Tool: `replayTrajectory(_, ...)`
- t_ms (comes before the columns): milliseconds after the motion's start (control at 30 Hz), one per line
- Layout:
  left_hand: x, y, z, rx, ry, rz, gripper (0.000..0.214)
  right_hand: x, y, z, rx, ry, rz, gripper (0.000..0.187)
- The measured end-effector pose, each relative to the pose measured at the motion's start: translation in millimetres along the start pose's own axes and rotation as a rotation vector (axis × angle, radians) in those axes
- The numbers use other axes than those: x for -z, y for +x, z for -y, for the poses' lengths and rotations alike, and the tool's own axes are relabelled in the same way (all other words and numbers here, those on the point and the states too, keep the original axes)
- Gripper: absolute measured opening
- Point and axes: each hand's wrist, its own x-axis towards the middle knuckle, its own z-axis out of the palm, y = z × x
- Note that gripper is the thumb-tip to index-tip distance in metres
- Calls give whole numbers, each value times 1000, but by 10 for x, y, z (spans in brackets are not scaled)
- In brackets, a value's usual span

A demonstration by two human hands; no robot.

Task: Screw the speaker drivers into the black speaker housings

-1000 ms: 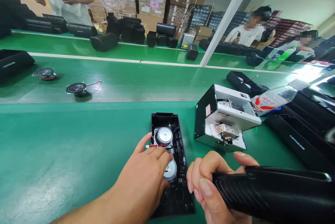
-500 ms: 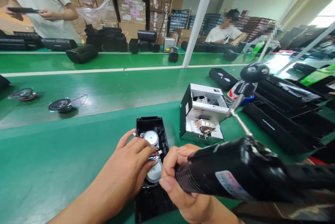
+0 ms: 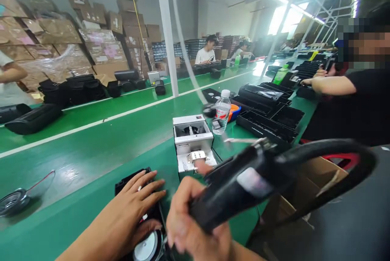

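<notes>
My left hand lies flat, fingers spread, on the black speaker housing at the near edge of the green bench. A round silver speaker back shows just below its fingers. My right hand is wrapped round the grip of a black electric screwdriver, which is blurred and slants up to the right over the housing. A thick black cable loops off the tool's back end.
A white screw feeder box stands just beyond my hands, with a water bottle behind it. Black housings are stacked at the right. A co-worker's arm reaches in at far right. A loose speaker lies left.
The view has swung up and to the right. The housing has slid toward the bottom edge. The screwdriver has tilted up and its cable has come into view. My left hand stays on the housing.
</notes>
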Motion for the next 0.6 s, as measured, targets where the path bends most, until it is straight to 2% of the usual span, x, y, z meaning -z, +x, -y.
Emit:
replayTrajectory(33,36,67,4,-5,-8,72,43,62,114,142,8,12,15,31)
replayTrajectory(67,80,131,-5,7,-20,133,32,141,246,267,107,22,18,32)
replayTrajectory(133,170,236,-48,74,-29,199,13,319,540,436,216,-109,8,48)
replayTrajectory(233,252,317,-100,132,26,235,15,536,927,477,303,-279,-1,52)
replayTrajectory(300,266,304,-86,147,50,265,14,616,1071,418,322,-366,11,53)
replayTrajectory(367,269,226,-33,189,61,288,12,651,1116,342,315,-453,23,51)
replayTrajectory(433,276,85,34,283,70,314,21,657,1099,276,283,-519,9,38)
replayTrajectory(500,284,-104,84,415,81,343,32,646,1064,233,260,-578,-39,21)
replayTrajectory(600,259,-416,73,672,-18,385,43,614,1014,214,254,-603,-144,24)
